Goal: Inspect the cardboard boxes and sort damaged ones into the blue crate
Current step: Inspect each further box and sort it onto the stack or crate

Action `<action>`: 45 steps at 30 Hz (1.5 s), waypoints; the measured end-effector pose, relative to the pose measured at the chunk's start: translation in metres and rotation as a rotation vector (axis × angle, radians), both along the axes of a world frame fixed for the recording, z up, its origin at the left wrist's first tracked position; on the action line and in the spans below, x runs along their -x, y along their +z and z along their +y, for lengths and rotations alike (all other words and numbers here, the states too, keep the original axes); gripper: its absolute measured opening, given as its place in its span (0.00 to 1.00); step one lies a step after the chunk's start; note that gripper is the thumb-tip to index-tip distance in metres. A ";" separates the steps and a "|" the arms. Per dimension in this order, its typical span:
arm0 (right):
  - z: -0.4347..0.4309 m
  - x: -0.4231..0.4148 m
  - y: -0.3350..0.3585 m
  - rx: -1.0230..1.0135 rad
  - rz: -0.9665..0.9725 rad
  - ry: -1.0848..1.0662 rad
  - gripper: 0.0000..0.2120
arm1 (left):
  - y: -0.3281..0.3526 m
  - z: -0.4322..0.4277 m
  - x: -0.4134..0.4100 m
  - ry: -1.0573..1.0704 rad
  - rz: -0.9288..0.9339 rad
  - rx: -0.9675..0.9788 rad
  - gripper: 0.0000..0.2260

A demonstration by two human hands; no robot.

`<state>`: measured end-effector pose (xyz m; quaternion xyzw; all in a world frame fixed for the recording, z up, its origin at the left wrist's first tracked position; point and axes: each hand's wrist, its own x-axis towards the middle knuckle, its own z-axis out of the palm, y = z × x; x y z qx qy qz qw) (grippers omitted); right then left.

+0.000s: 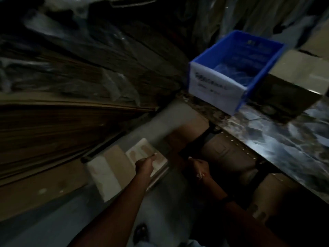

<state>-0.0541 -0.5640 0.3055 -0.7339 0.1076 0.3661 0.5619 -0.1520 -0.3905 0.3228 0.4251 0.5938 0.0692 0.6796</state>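
Though all is dim & blurred, we make out one big stack of flat cardboard sheets point(71, 122) filling the left side, layered edges showing, w/ glossy plastic wrap on top. At right is one table point(284, 139) w/ a shiny, veined, marble-look top. On its far corner sits one blue crate point(210, 56): plastic, rectangular, open-topped, w/ one white paper label point(210, 84) on its near wall, writing unreadable. Right beside the crate stands one brown cardboard box point(293, 82). Under the table are at least 2 more brown boxes point(226, 152), in shadow. Low by the grey floor point(160, 211) is 1 pale flat cardboard box point(135, 154), which our left grip point(145, 165) grasps at its edge. Our right grip point(200, 166) is below the table's edge; clenched or released, we can't tell.
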 end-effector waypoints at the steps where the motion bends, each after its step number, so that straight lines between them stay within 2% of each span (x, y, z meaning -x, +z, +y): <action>1: 0.019 0.012 -0.001 0.006 0.003 0.038 0.10 | -0.007 0.020 0.017 0.017 0.008 -0.003 0.26; 5: 0.097 0.072 -0.008 0.043 0.026 0.131 0.11 | -0.005 0.088 0.086 0.039 0.081 0.001 0.17; 9: 0.157 0.124 -0.020 -0.014 0.132 0.085 0.10 | -0.003 0.142 0.134 0.072 0.100 -0.011 0.20; 10: 0.168 0.136 -0.020 -0.029 0.168 0.037 0.09 | -0.008 0.155 0.142 0.061 0.118 -0.019 0.26; 11: 0.177 0.146 -0.019 -0.042 0.197 -0.007 0.09 | -0.004 0.162 0.147 0.054 0.108 -0.029 0.07; 12: 0.185 0.153 -0.019 -0.047 0.223 -0.032 0.09 | -0.014 0.173 0.154 0.059 0.130 -0.026 0.17; 15: 0.202 0.165 -0.022 -0.034 0.253 -0.051 0.08 | -0.022 0.188 0.164 0.013 0.108 -0.032 0.25; 17: 0.208 0.164 -0.023 -0.033 0.264 -0.072 0.07 | -0.025 0.194 0.160 0.008 0.119 -0.048 0.23; 19: 0.215 0.160 -0.027 -0.026 0.282 -0.063 0.07 | -0.024 0.199 0.154 -0.015 0.174 -0.053 0.15; 21: 0.221 0.155 -0.031 -0.020 0.293 -0.077 0.08 | -0.027 0.206 0.151 -0.045 0.197 -0.087 0.11; 24: 0.230 0.147 -0.040 -0.025 0.309 -0.066 0.13 | -0.030 0.223 0.144 -0.180 0.203 -0.181 0.10; 26: 0.234 0.146 -0.045 0.007 0.314 -0.045 0.12 | -0.034 0.234 0.140 -0.265 0.224 -0.214 0.15; 28: 0.240 0.144 -0.049 0.043 0.278 -0.066 0.19 | -0.037 0.246 0.134 -0.352 0.241 -0.271 0.17; 30: 0.248 0.143 -0.052 0.048 0.266 -0.075 0.22 | -0.044 0.260 0.127 -0.455 0.244 -0.309 0.17; 34: 0.271 0.142 -0.072 0.086 0.300 -0.113 0.23 | -0.077 0.298 0.112 -0.642 0.296 -0.308 0.09; 40: 0.322 0.170 -0.104 0.040 0.461 -0.429 0.27 | -0.125 0.372 0.112 -0.989 0.346 -0.269 0.14; 45: 0.363 0.196 -0.119 -0.100 0.549 -0.693 0.27 | -0.144 0.429 0.115 -1.079 0.398 -0.251 0.17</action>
